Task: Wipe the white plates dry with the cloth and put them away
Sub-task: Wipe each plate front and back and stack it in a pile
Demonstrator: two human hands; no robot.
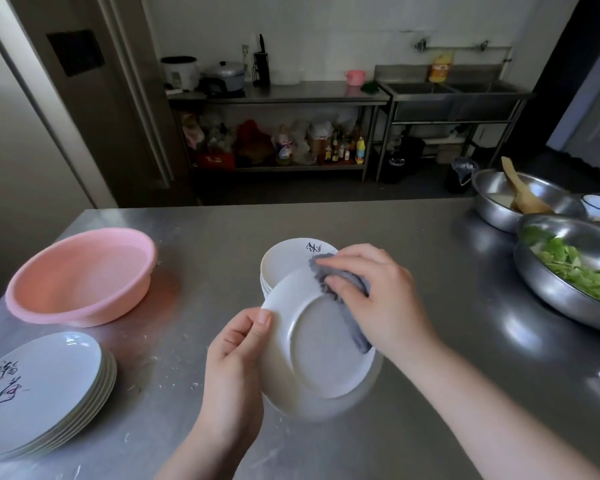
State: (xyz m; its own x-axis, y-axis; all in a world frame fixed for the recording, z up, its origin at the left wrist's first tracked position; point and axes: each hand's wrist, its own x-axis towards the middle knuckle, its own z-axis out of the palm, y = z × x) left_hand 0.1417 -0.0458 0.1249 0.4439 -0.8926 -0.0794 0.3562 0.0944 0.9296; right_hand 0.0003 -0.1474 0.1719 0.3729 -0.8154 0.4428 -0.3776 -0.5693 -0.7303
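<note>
Above the steel worktop [413,237], in the single head view, a round white plate [323,355] is being held tilted, underside toward the camera. Its left rim is being pinched by the left hand [234,365], thumb on the back, fingers curled behind. A crumpled grey cloth [343,296] is being pressed against the plate's upper right rim by the right hand [371,292], whose fingers are curled over it.

Just beyond the held plate, a small stack of white plates [284,263] is lying flat; about four rims are being shown, the exact count being hard to tell. That stack is lying straight ahead of both hands, slightly nearer the right, so it is judged that a short forward lowering is being called for next. A second stack [45,386] of roughly five larger painted plates is resting at the near left. One pink plastic basin [80,275] is sitting behind it, and two steel bowls [568,271] are standing at the right.
</note>
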